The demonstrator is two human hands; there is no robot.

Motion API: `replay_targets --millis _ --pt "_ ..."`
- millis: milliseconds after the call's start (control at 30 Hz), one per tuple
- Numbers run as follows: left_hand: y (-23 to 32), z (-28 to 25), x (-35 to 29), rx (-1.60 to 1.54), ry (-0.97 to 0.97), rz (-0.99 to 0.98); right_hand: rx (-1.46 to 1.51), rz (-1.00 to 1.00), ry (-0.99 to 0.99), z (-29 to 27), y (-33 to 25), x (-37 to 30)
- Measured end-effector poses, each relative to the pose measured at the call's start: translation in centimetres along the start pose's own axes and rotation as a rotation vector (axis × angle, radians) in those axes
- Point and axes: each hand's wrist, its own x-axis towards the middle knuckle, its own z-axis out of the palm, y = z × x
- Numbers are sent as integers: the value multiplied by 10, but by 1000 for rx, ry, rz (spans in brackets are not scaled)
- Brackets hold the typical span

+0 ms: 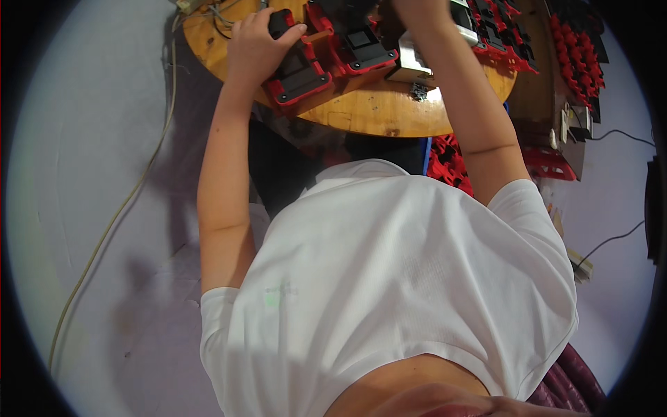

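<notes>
At the table's left, my left hand (257, 43) grips the far end of a red-and-black plastic part (301, 78); its thumb lies across the top and its fingers curl at the left side. Beside it on the right is a second red-and-black plastic part (363, 50) with a square recess. My right hand (421, 10) reaches to the upper edge of the picture, near dark things at the back. Its fingers are cut off there, so what it touches is hidden. A silver metal block (413, 68) sits just below the right wrist.
The round wooden table (368, 119) has small dark screws (419, 92) near its front edge. More red-and-black parts (495, 35) are grouped at its right. Farther right are stacked red pieces (578, 59). A blue-edged container of red pieces (448, 163) stands below. A cable (149, 163) hangs at the left.
</notes>
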Motion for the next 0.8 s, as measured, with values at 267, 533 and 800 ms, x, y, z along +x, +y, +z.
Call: replay_targets --millis 267,533,800 --pt "-3 -11 4 14 -195 -146 -159 63 -7 -97 -64 -40" --pt "-7 -13 7 9 -219 -162 -249 82 145 -153 -38 -82" --pt "-3 -16 9 1 -241 -187 -153 -199 158 -143 -1 -79"
